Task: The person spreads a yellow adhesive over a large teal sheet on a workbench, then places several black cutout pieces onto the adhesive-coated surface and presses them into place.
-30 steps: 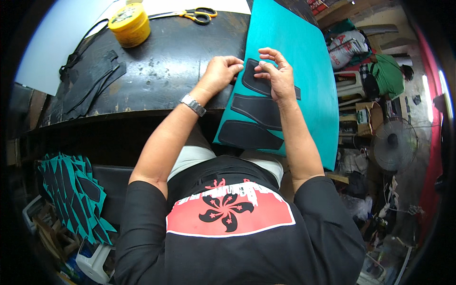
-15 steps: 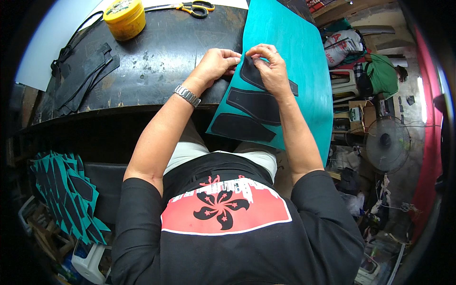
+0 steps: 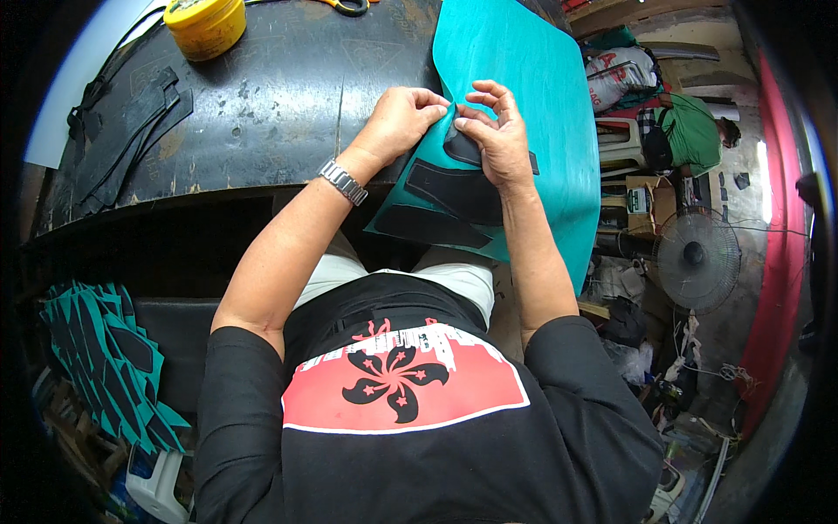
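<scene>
A large teal sheet (image 3: 546,105) lies over the table's right end and hangs toward my lap. Three black stitched-edge pieces lie on it: an upper piece (image 3: 463,150), a middle piece (image 3: 454,192) and a lower piece (image 3: 428,226). My left hand (image 3: 403,120) pinches the sheet's left edge, near the tip of the upper piece. Close beside it, my right hand (image 3: 499,140) has thumb and index finger closed on that upper piece, whose far end bends up. Its other fingers are raised. My right hand partly hides the piece.
On the dark table (image 3: 279,131) stand a yellow tub (image 3: 205,28), scissors (image 3: 351,6) and black scraps (image 3: 131,140). Teal pieces with black shapes (image 3: 109,358) are stacked at lower left. To the right are a fan (image 3: 696,255) and a person in green (image 3: 694,131).
The whole view has shifted slightly. My right hand has turned and its outer fingers have spread upward. The upper black piece's far end now bends up beside my left fingertips.
</scene>
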A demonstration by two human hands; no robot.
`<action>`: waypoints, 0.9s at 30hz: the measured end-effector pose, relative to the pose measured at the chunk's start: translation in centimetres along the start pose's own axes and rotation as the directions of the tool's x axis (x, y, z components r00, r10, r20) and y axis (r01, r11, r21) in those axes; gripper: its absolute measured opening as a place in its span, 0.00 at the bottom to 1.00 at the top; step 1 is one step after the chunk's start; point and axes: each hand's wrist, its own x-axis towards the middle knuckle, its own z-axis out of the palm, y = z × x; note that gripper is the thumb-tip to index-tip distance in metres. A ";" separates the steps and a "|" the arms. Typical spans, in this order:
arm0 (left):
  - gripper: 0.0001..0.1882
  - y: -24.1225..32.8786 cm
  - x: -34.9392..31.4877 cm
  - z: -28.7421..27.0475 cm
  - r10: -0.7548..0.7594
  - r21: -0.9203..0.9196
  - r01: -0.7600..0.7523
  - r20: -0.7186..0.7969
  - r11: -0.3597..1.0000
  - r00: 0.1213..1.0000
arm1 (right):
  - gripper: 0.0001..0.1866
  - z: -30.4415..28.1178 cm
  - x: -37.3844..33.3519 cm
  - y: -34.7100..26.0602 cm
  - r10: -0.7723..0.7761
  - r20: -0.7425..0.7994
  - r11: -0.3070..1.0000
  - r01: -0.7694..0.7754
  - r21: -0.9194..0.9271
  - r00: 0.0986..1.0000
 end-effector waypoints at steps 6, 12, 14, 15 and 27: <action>0.13 -0.3 0.0 -0.1 0.056 0.080 -0.055 -0.016 0.995 0.998 | 0.32 -0.3 -0.3 0.6 0.011 0.006 0.998 -0.011 0.056 1.000; 0.13 0.1 0.0 -0.4 -0.029 0.052 0.029 -0.004 0.998 1.000 | 0.31 0.1 -0.3 0.3 0.018 -0.008 0.995 -0.017 0.102 1.000; 0.13 0.3 -0.2 -0.5 -0.073 0.012 0.073 -0.002 0.997 0.997 | 0.33 0.3 -0.3 0.1 0.046 -0.037 0.985 -0.039 0.170 0.998; 0.13 0.5 -0.3 -0.6 -0.090 -0.002 0.090 0.002 0.996 0.996 | 0.34 0.4 -0.4 0.2 0.043 -0.031 0.993 -0.039 0.115 0.999; 0.21 1.8 -1.7 -1.6 -0.017 0.198 0.015 0.009 0.980 1.000 | 0.51 1.2 -1.3 0.5 -0.165 0.132 0.904 0.204 -0.376 0.977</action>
